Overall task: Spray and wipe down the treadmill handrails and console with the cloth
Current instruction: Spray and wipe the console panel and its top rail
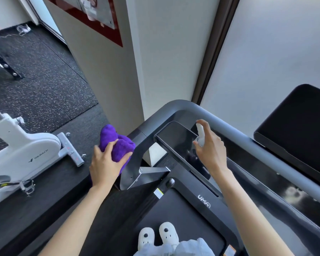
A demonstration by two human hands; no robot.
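The left hand point(107, 163) is grasping a purple cloth point(116, 143). The fingers curl around the bunched cloth, and the cloth sits against the left handrail point(135, 145) of the treadmill, near the rounded front corner.

The right hand point(211, 146) is grasping a small white spray bottle point(200, 134). The fingers wrap around the bottle and one finger rests on its top. The bottle is held upright just over the dark console screen point(175, 139), close to the screen's right part.

The console screen is black and shiny and lies tilted inside the gray front bar point(229, 126) of the treadmill. Below it is the black treadmill deck point(183, 218) with white letters on it.

Two white slippers point(157, 237) stand on the belt at the bottom of the view, side by side.

A white exercise bike point(26, 150) stands on the dark speckled floor point(35, 71) to the left, well apart from the treadmill. A white wall point(155, 52) rises behind the front bar.
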